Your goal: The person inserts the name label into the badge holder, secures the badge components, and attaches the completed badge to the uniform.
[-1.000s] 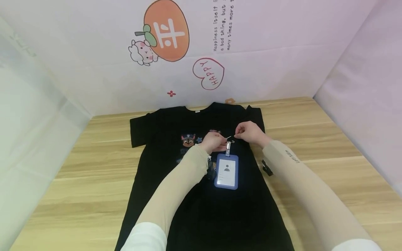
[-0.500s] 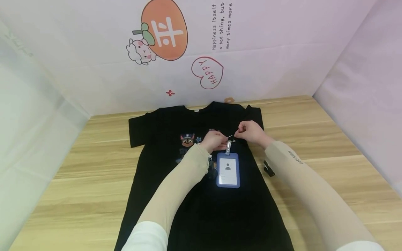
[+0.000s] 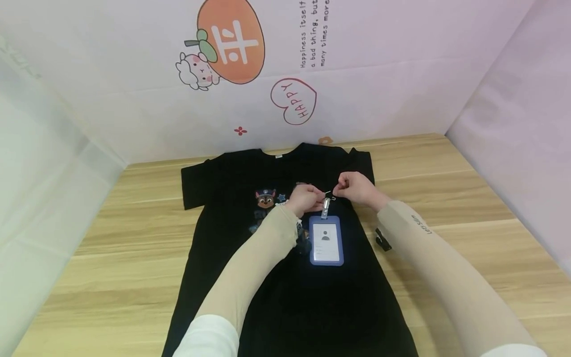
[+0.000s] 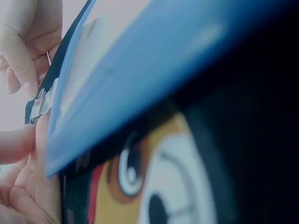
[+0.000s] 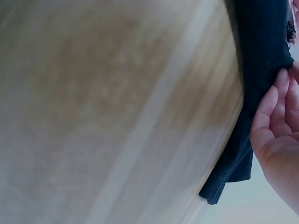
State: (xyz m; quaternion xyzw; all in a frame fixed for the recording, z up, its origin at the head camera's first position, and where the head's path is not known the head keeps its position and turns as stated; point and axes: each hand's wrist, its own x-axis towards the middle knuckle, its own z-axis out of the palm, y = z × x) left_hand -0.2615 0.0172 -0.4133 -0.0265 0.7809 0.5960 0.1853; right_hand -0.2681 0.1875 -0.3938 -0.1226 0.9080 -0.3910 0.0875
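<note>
A black T-shirt lies spread out, its cartoon dog print partly hidden by the left arm. On its chest rests a blue badge holder with a white card, tilted up close to the camera in the left wrist view. My left hand holds the metal clip at the holder's top between thumb and fingers. A thin pin sticks out from it toward the right hand, its open catch just below. With thumb and fingertips my right hand pinches a bit of the shirt beside the pin's tip.
A small black object lies at the shirt's right edge, partly under the right forearm. The wood-grain table extends on both sides. A printed white cloth hangs behind, with plain white cloths at left and right.
The badge holder has shifted slightly right and up in the head view, and the pin has edged toward the right hand. Both hands have barely moved and keep their holds.
</note>
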